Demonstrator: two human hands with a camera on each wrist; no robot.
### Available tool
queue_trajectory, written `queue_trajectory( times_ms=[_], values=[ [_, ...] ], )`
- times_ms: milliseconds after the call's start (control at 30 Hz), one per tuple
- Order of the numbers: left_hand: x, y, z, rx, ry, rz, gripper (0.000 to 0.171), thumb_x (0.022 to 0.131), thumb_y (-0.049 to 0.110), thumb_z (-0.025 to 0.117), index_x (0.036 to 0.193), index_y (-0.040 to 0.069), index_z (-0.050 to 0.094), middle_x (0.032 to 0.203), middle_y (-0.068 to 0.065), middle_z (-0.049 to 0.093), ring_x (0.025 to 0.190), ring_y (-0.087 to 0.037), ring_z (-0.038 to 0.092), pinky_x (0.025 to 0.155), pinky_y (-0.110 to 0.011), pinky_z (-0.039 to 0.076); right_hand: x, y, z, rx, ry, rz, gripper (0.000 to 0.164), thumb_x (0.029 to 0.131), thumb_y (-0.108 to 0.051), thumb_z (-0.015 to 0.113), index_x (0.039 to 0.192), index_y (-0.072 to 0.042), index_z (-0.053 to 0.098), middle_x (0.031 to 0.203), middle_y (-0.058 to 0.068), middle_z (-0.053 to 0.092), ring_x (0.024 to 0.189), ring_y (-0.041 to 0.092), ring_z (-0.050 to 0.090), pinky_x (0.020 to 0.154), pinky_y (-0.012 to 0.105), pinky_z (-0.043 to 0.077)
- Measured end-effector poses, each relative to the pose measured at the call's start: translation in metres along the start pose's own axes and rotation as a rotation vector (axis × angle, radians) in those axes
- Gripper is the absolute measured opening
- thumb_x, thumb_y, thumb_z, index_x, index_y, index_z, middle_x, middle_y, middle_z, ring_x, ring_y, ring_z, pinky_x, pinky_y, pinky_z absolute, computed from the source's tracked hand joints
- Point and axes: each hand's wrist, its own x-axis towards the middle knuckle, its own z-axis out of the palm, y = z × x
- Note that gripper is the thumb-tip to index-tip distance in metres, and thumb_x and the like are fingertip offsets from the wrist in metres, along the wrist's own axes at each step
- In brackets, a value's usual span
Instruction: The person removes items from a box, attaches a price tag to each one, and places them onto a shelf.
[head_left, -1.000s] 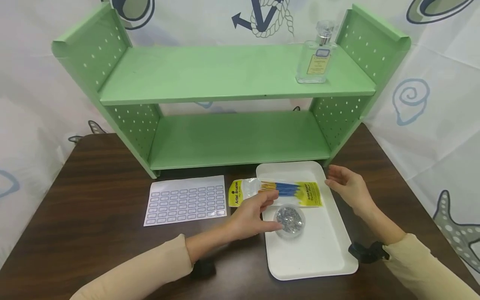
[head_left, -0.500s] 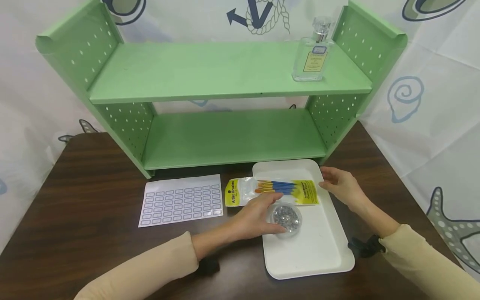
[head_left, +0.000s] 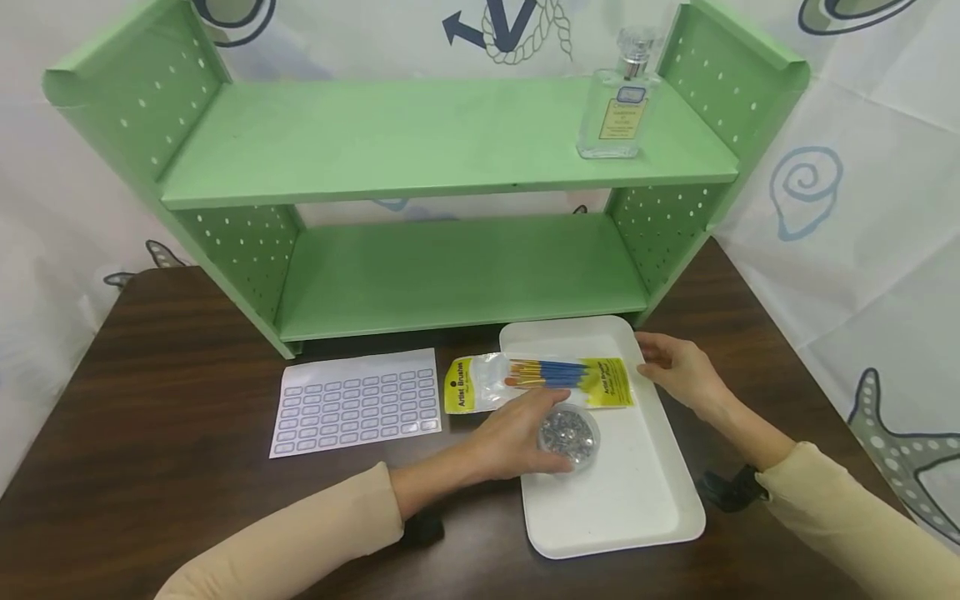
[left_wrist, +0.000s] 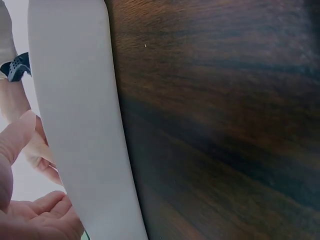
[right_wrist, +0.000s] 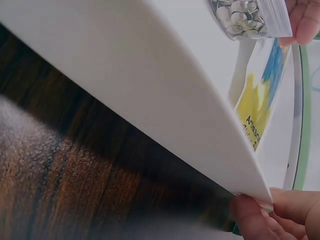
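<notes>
A round clear jar (head_left: 568, 437) of small silver domed pieces, like thumbtacks, is at the left side of the white tray (head_left: 615, 517). My left hand (head_left: 513, 437) holds the jar from the left, thumb at the near side and fingers at the far side. In the right wrist view, the jar (right_wrist: 244, 17) shows its clear wall, with left fingertips at its end. My right hand (head_left: 682, 375) pinches the tray's right rim near the far corner; the thumb and fingers meet on that rim (right_wrist: 257, 182). Behind the jar, a packet of artist brushes (head_left: 606, 379) lies across the tray, overhanging its left edge.
A green two-level shelf (head_left: 450, 275) stands behind the tray. On its upper level, at the right, is a glass perfume bottle (head_left: 611, 117). Left of the tray, a sheet of blank labels (head_left: 360, 404) lies on the dark wooden table (head_left: 150, 500).
My left thumb and fingers have closed in around the jar. The right hand has come onto the tray's rim from just beside it. The head view has shifted slightly.
</notes>
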Motion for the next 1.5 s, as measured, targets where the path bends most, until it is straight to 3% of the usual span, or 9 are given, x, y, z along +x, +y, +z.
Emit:
queue_trajectory(
  times_ms=[200,467,800,1000,1233,1500],
  values=[
    [-0.002,-0.001,0.002,0.049,0.002,-0.025,0.083,0.070,0.031,0.083,0.138,0.004,0.042,0.139,-0.009,0.049,0.128,-0.022,0.045,0.106,-0.034,0.036,0.004,-0.003,0.002,-0.005,-0.019,-0.003,0.050,0.090,0.000,0.057,0.137,0.007,0.040,0.113,0.026,0.060,0.099,0.032,0.060,0.073,0.027,0.054],
    [-0.005,0.001,0.004,0.126,0.011,-0.052,0.082,0.071,0.029,0.083,0.138,0.006,0.042,0.138,-0.008,0.049,0.126,-0.023,0.047,0.104,-0.036,0.039,0.006,-0.007,0.002,-0.008,-0.036,0.010,0.052,0.091,-0.001,0.057,0.139,0.005,0.038,0.122,0.029,0.056,0.108,0.037,0.058,0.079,0.039,0.055],
    [-0.006,-0.002,0.006,0.162,0.049,-0.038,0.081,0.068,0.031,0.084,0.136,0.007,0.045,0.131,-0.006,0.054,0.118,-0.019,0.052,0.098,-0.032,0.044,0.008,-0.007,0.004,-0.019,-0.042,0.012,0.052,0.091,-0.003,0.058,0.139,0.003,0.039,0.120,0.029,0.058,0.105,0.036,0.060,0.079,0.040,0.055],
    [-0.008,-0.005,0.005,0.091,0.082,-0.028,0.079,0.066,0.032,0.085,0.131,0.006,0.049,0.122,-0.006,0.058,0.109,-0.017,0.055,0.093,-0.028,0.046,0.009,-0.008,0.006,-0.014,-0.045,0.013,0.052,0.091,-0.003,0.058,0.139,0.004,0.039,0.118,0.029,0.059,0.103,0.035,0.060,0.076,0.038,0.055],
    [-0.012,-0.007,-0.003,-0.044,0.114,-0.027,0.082,0.064,0.034,0.086,0.131,0.006,0.049,0.129,-0.006,0.055,0.115,-0.017,0.053,0.099,-0.030,0.043,0.008,-0.004,0.006,-0.023,-0.052,0.012,0.053,0.091,-0.005,0.057,0.139,0.003,0.039,0.121,0.029,0.057,0.108,0.038,0.058,0.079,0.042,0.054],
    [-0.027,-0.001,-0.024,-0.223,0.162,-0.015,0.078,0.062,0.033,0.087,0.129,0.012,0.051,0.122,-0.001,0.056,0.106,-0.013,0.054,0.090,-0.026,0.046,0.001,0.003,-0.003,-0.058,-0.041,0.025,0.054,0.091,-0.005,0.057,0.141,0.003,0.037,0.124,0.031,0.054,0.110,0.041,0.056,0.081,0.045,0.053]
  ],
)
